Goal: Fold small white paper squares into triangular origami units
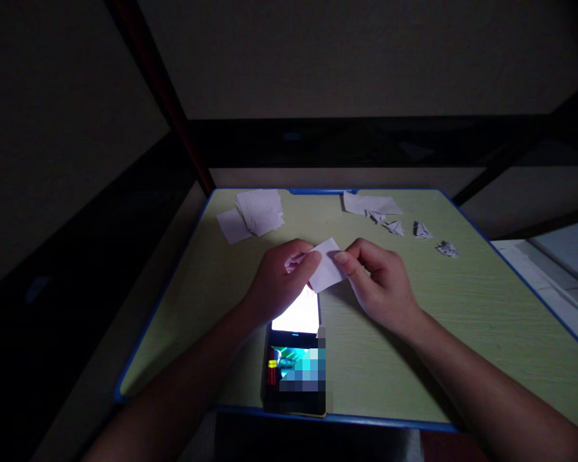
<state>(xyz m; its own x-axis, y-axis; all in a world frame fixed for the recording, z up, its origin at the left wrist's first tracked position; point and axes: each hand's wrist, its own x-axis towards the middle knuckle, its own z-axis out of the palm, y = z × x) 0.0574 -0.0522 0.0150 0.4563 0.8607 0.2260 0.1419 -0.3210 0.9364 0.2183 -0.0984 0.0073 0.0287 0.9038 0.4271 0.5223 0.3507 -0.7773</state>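
Note:
A small white sheet of paper (328, 266) is held up over the middle of the table, tilted, with one corner pointing away from me. My left hand (284, 276) pinches its left side, thumb on top and fingers curled behind. At its right edge my right hand (383, 279) grips with thumb and bent forefinger. Whether the sheet has a fold in it I cannot tell. Below the paper lies a lit phone (296, 321), its upper part hidden by my left hand. Its screen shows a white area above and a colourful picture, partly pixelated, below.
A fanned stack of white paper (260, 212) lies at the back left of the pale green table (462, 321), which has a blue rim. Another paper (372, 203) lies at the back right. Several small folded paper pieces (421, 230) are beside it. A wall rises behind.

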